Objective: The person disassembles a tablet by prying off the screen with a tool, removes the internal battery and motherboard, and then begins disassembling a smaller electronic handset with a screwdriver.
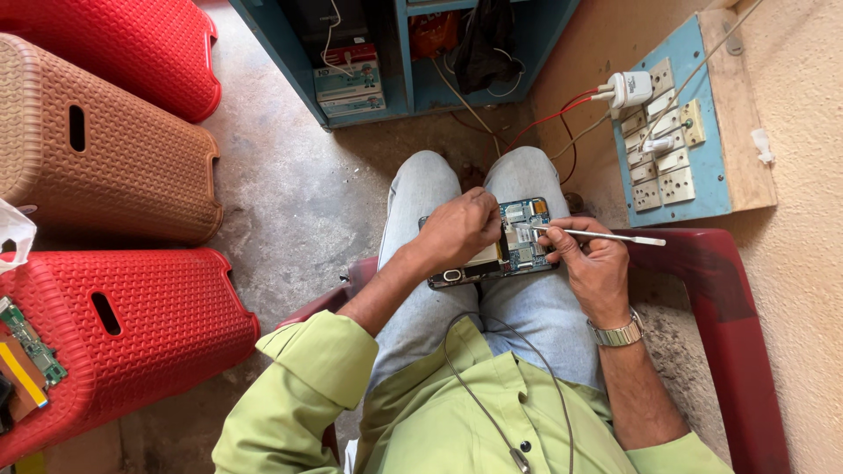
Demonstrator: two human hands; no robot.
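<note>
Opened dark flat smartphone (492, 254) w/ bare circuit board rests on lap, left hand (458, 230) curled over its middle, right hand (590, 263) pinching thin metal tweezers (597, 234); looks light, stiff, fragile — grip by edges.

- The left hand (458, 230) covers the middle of the opened phone (518, 237); whatever its fingertips pinch there is hidden.
- The tip of the metal tool (597, 235), held in the right hand (590, 263), is too fine to tell whether it touches the board.
- The board's parts beside the grip are too small to identify.
- Well left of the grip, a circuit board (33, 347) on the red stool (132, 342) is cut off by the frame edge.
</note>
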